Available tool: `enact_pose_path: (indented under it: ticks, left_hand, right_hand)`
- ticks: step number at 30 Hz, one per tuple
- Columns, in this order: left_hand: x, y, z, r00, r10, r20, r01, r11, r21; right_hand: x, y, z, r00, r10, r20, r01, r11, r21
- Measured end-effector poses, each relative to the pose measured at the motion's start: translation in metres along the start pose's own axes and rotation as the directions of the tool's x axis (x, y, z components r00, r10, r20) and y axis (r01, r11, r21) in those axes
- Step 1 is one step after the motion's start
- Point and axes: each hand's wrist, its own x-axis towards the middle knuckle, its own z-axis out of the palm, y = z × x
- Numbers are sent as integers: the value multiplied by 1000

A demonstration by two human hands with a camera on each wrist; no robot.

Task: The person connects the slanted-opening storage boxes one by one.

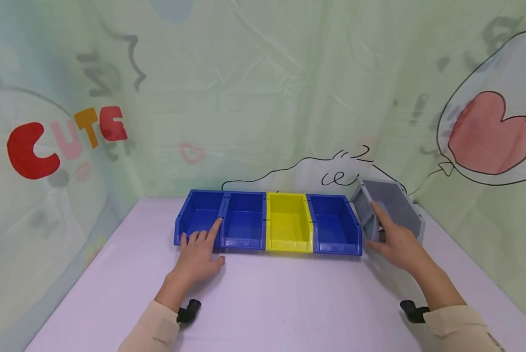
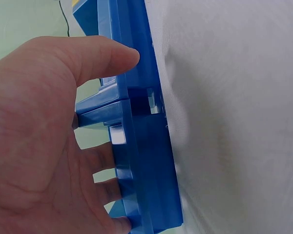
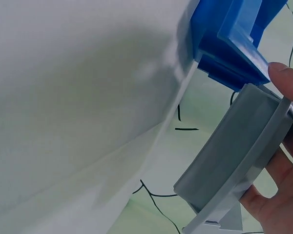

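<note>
Four open-front storage bins stand side by side in the head view: a leftmost blue bin (image 1: 198, 210), a second blue bin (image 1: 245, 220), a yellow bin (image 1: 289, 220) and a third blue bin (image 1: 333, 220). My left hand (image 1: 199, 259) rests on the front of the two left bins. Its index finger lies along their shared wall, and the thumb (image 2: 107, 56) is spread in front of the second bin. At the right end, my right hand (image 1: 401, 244) grips a grey bin (image 1: 388, 200) by its left side. That bin is tilted and raised off the table.
A pale cloth-covered table (image 1: 263, 303) extends in front of the bins. Behind it and at both sides hangs a printed curtain (image 1: 254, 98). Black wrist mounts (image 1: 189, 312) sit on both forearms.
</note>
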Motion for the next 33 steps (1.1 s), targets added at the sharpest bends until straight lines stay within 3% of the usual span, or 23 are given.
enact_pose_path:
  ticks: [23,33]
  left_hand:
    - [0,-1,-1,1000,-9,7,9,1000,15]
    - [1,0,0,1000,1,6,-2,1000,11]
  right_hand:
    - [4,-3,0,999,-11,34,11,1000,12]
    - [6,-6,-2,998,1,70,2,999,-39]
